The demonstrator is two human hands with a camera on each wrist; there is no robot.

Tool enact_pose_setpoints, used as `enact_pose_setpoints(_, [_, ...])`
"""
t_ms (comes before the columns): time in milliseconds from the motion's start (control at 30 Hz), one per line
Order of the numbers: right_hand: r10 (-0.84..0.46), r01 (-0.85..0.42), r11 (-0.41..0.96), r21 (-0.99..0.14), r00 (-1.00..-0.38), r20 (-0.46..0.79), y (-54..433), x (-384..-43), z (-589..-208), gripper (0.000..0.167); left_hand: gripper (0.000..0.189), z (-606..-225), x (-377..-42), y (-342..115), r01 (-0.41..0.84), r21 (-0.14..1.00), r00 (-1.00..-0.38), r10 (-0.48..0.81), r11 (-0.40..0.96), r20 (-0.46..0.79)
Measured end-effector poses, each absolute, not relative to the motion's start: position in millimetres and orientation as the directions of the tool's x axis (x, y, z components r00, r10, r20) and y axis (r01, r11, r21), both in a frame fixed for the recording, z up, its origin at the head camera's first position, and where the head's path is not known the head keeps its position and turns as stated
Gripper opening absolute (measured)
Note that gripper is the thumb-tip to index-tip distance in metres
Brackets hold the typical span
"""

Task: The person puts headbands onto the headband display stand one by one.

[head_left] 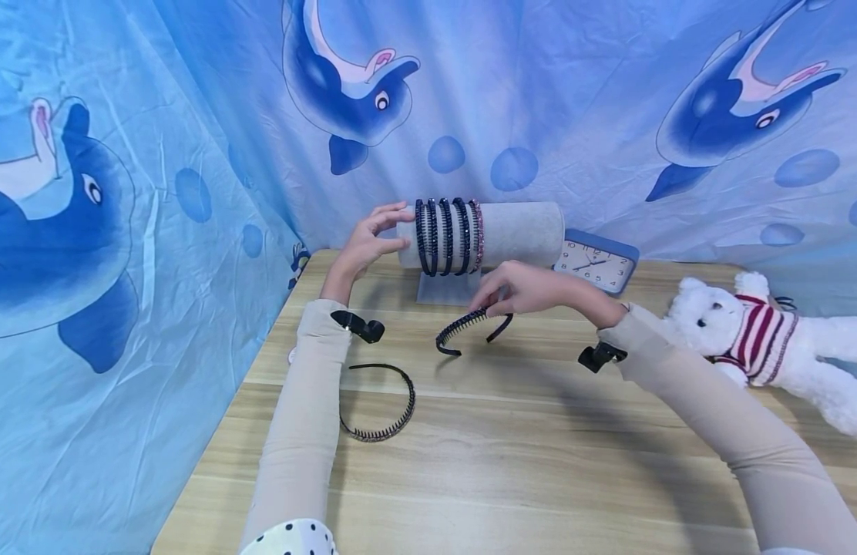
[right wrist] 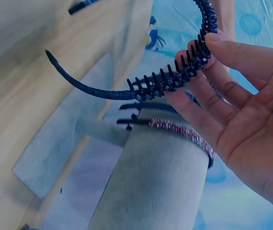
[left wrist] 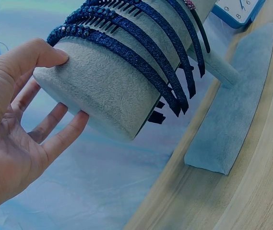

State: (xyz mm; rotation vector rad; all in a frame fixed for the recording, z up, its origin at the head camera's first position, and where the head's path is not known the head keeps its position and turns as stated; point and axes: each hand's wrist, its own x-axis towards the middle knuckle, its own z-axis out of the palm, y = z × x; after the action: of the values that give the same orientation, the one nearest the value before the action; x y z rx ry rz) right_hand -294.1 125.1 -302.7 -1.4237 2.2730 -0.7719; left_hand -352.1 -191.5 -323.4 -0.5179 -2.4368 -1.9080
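A grey velvety headband stand (head_left: 522, 231), a horizontal roll on a flat base (left wrist: 237, 105), stands at the table's back. Several dark beaded headbands (head_left: 445, 239) and a pink-beaded headband (right wrist: 184, 133) circle its left half. My left hand (head_left: 366, 240) grips the roll's left end, thumb and fingertips on the fabric, as the left wrist view (left wrist: 23, 96) confirms. In front of the stand, my right hand (head_left: 515, 287) pinches a dark toothed headband (right wrist: 170, 79) between thumb and fingers, above the table. Another toothed headband (head_left: 378, 438) lies on the table near my left forearm.
Behind the stand's right end leans a blue alarm clock (head_left: 598, 260). A white teddy bear (head_left: 713, 312) in a striped sweater lies at the right. Blue dolphin-print cloth (head_left: 539, 92) hangs behind and left of the wooden table (head_left: 484, 470).
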Motion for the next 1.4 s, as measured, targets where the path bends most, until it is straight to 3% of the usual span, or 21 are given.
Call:
enact_pose_setpoints(133, [-0.897, -0.715, 0.352, -0.604, -0.442, 0.001, 134.2, -300.5, -301.1, 0.022, 0.049, -317.4, -344.7, -189.8, 0.258, 0.942, -0.946, 0.255, 0.214, 0.201])
enact_pose_setpoints(333, [-0.890, -0.703, 0.376, -0.603, -0.456, -0.022, 149.2, -307.9, -298.0, 0.020, 0.050, -330.5, -360.3, -193.3, 0.256, 0.943, -0.947, 0.253, 0.213, 0.200])
enact_pose_setpoints(867, [-0.831, -0.626, 0.504, -0.596, -0.540, -0.136, 199.7, -316.5, -293.6, 0.021, 0.048, -338.2, -365.3, -193.5, 0.255, 0.944, -0.952, 0.227, 0.210, 0.206])
enact_pose_setpoints(1400, [-0.616, -0.399, 0.710, -0.580, -0.751, -0.238, 274.4, -325.7, -276.1, 0.029, 0.047, -338.8, -365.2, -193.5, 0.288, 0.940, -0.942, 0.231, 0.185, 0.244])
